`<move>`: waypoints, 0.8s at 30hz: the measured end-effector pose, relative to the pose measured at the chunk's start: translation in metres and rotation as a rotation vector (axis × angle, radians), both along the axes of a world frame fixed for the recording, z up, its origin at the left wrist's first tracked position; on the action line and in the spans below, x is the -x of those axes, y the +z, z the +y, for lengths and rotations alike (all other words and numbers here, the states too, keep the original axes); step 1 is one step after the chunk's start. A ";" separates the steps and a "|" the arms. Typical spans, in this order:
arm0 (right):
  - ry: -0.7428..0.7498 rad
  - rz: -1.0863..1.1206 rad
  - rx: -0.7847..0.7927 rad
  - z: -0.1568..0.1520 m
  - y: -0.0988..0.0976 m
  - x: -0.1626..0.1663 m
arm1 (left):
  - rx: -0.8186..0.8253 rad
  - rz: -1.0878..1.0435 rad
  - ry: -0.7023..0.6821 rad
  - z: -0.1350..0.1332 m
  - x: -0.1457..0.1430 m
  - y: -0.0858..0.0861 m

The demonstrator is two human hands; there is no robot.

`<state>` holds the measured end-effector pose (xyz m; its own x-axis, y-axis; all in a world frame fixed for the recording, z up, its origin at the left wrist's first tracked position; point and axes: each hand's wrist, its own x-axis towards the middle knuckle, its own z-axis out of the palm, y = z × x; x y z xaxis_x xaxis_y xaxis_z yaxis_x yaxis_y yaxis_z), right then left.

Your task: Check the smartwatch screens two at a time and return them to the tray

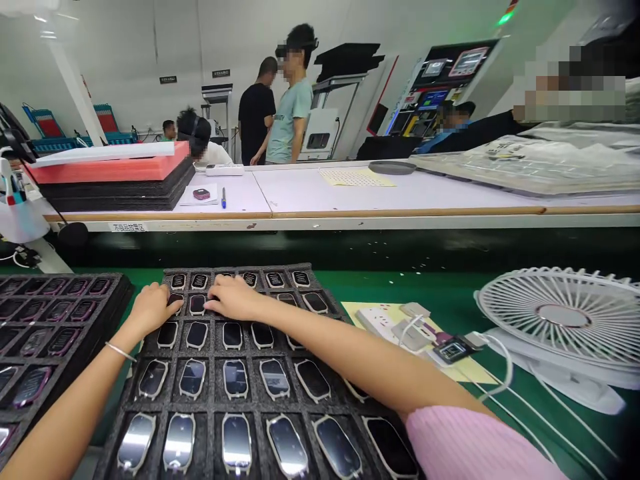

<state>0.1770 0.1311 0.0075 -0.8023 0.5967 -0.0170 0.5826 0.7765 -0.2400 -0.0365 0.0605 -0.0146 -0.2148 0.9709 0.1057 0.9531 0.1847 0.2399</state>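
Note:
A dark grey foam tray (213,363) lies in front of me, with several smartwatch bodies (235,380) face up in its compartments. Over the left edge, near the back, my left hand (149,310) rests with its thumb apart from the fingers, beside a watch in the second row. My right hand (234,297) reaches across the same row, thumb and forefinger slightly apart at the right side of another watch (197,305). It covers part of the compartments beneath it. Neither hand shows a watch clearly gripped; some fingertips are hidden.
A second tray of purple-rimmed watches (65,340) stands left. At right are a white fan (563,317), a power strip (377,323), cables and a small device (450,349). A raised shelf (300,193) carries foam sheets (110,173) and plastic trays (530,163). Several people are beyond it.

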 end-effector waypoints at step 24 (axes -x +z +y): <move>-0.176 1.111 1.437 0.009 -0.018 -0.076 | -0.094 -1.122 -0.191 0.026 -0.112 0.027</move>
